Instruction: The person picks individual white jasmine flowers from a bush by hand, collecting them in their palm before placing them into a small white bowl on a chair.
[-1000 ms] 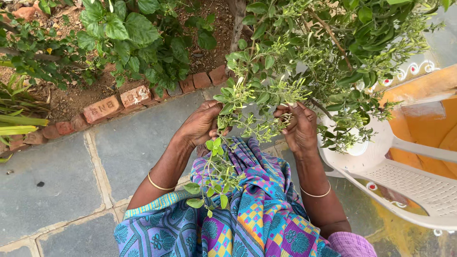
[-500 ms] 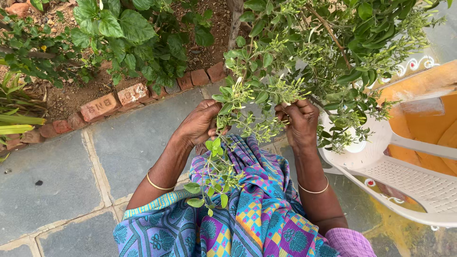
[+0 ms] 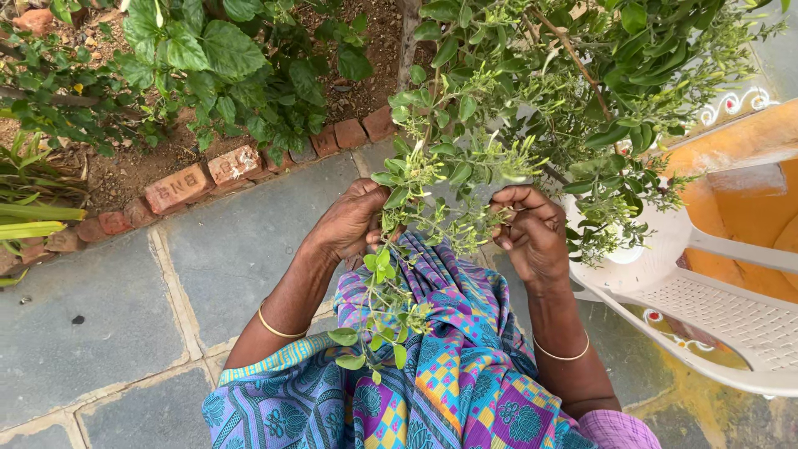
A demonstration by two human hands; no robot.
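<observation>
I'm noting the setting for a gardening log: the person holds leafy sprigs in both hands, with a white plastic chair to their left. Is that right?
Not quite. The head view shows the white plastic chair on the person's right, not their left. The rest holds: the left hand and right hand are both on the leafy sprigs of the bush.

My right hand (image 3: 532, 233) has drawn back from the leafy branch (image 3: 449, 179), fingers curling toward me; my left hand (image 3: 353, 220) edges slightly lower.
</observation>
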